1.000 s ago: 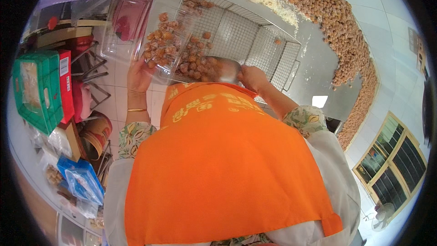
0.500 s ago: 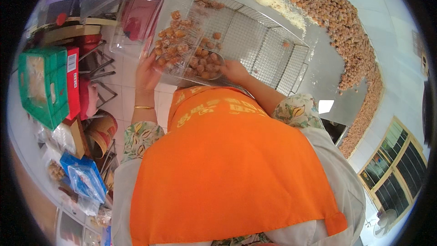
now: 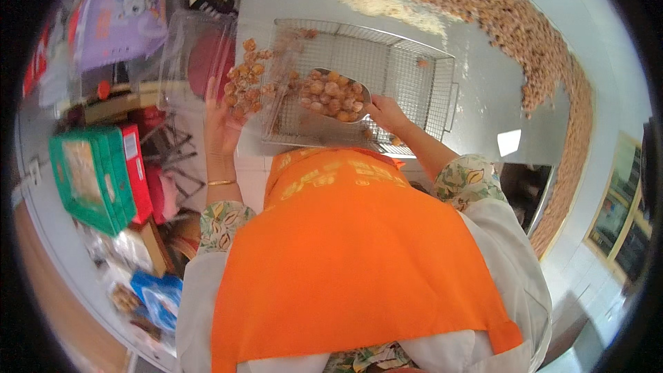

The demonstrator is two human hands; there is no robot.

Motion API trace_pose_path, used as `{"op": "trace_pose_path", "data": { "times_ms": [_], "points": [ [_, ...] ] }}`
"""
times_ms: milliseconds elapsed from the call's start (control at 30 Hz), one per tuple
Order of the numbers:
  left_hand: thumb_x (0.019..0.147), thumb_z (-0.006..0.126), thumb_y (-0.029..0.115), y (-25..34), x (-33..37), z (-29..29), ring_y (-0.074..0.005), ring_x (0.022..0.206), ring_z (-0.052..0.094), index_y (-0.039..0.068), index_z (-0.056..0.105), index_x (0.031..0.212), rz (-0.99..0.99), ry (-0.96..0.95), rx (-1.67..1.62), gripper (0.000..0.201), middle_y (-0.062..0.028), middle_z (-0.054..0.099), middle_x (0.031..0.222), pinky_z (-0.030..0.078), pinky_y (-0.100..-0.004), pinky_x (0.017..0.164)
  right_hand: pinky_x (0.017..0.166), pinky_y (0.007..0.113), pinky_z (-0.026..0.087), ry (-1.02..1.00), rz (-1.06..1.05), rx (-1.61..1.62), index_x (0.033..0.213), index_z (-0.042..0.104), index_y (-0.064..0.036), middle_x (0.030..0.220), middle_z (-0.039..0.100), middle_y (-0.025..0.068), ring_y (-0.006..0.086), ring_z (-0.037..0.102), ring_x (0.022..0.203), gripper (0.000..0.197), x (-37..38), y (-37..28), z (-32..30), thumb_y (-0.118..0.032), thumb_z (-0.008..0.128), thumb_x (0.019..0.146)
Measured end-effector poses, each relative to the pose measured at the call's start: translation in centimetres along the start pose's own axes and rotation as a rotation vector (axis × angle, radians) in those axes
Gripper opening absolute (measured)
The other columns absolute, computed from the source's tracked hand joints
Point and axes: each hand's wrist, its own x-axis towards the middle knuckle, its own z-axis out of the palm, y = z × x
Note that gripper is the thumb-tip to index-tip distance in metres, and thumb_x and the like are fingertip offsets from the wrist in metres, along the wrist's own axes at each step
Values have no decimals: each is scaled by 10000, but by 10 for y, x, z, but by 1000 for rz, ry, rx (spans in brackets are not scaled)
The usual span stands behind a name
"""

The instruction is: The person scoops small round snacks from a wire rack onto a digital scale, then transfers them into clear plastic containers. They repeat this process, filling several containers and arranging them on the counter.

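My left hand (image 3: pixel 224 123) holds a clear plastic clamshell box (image 3: pixel 271 139), its fingers round the left side. Inside the box are round brown, sugar-dusted balls (image 3: pixel 243 86), gathered toward the left side. My right hand (image 3: pixel 388 115) is closed round the handle end of a metal scoop (image 3: pixel 368 97). Heaped in the scoop are more brown balls (image 3: pixel 333 95). The scoop is level with the right part of the box and above the wire basket (image 3: pixel 407 83); whether it touches the box I cannot tell. A few brown balls lie at the basket's near edge.
The basket stands on a metal worktop (image 3: pixel 483 114), where a long heap of brown balls (image 3: pixel 532 48) runs along the far right edge. White crumbs (image 3: pixel 387 3) lie near the back. At the left are a green crate (image 3: pixel 93 179) and a purple package (image 3: pixel 121 24).
The view has shifted. My right hand has moved the scoop rightward, away from the balls in the box, and more balls show in it. My left hand still holds the box.
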Motion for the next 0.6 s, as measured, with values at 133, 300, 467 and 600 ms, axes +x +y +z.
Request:
{"op": "trace_pose_path", "data": {
  "times_ms": [133, 300, 467, 600],
  "points": [
    [817, 494, 47, 2, 26, 10, -314, 1120, 458, 209, 182, 1359, -55, -32, 74, 646, -139, 401, 1282, 433, -496, 887, 642, 355, 449, 142, 46, 246, 886, 552, 36, 716, 579, 162, 261, 566, 661, 304, -35, -3, -25, -245, 465, 808],
    [812, 489, 37, -3, 64, 22, -308, 1124, 454, 208, 188, 1360, -188, -191, 62, 648, -143, 391, 1285, 428, -482, 889, 595, 312, 442, 327, 200, 441, 845, 546, 52, 665, 563, 125, 187, 542, 627, 311, -93, 6, -39, -247, 473, 806],
    [872, 407, 50, -11, 85, 69, -319, 1149, 441, 214, 141, 1372, -385, -341, 126, 590, -166, 387, 1283, 465, -486, 846, 548, 270, 419, 475, 299, 646, 837, 550, 42, 651, 525, 48, 120, 487, 595, 295, -157, 3, -24, -239, 468, 801],
    [864, 397, 47, -26, 85, 101, -326, 1161, 421, 214, 152, 1375, -512, -512, 280, 591, -152, 336, 1319, 423, -506, 891, 524, 262, 399, 583, 396, 697, 810, 550, 35, 634, 512, 45, 111, 468, 581, 289, -211, -15, -4, -243, 470, 807]
  ]
}}
